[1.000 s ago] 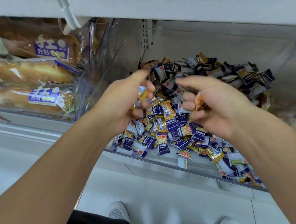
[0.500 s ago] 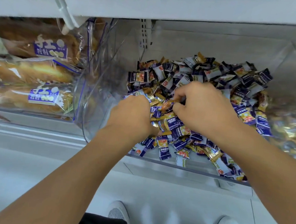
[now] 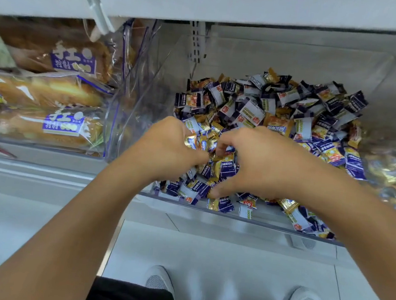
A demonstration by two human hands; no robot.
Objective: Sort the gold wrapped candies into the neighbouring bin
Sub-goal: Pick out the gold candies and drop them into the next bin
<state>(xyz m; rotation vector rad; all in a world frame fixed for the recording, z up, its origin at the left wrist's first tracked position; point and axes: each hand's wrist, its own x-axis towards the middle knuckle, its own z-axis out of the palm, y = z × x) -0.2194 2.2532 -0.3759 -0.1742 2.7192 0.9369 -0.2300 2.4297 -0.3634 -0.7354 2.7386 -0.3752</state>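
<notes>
an open-topped clear bin [image 3: 270, 219] holds a heap of candies [image 3: 280, 109], reachable from the front and above. a shelf edge [image 3: 254, 7] overhangs it, limiting height. a clear divider wall [image 3: 133, 109] blocks the left side, with bread bags [image 3: 43, 110] beyond. another clear wall [image 3: 390, 100] closes the right side.
</notes>
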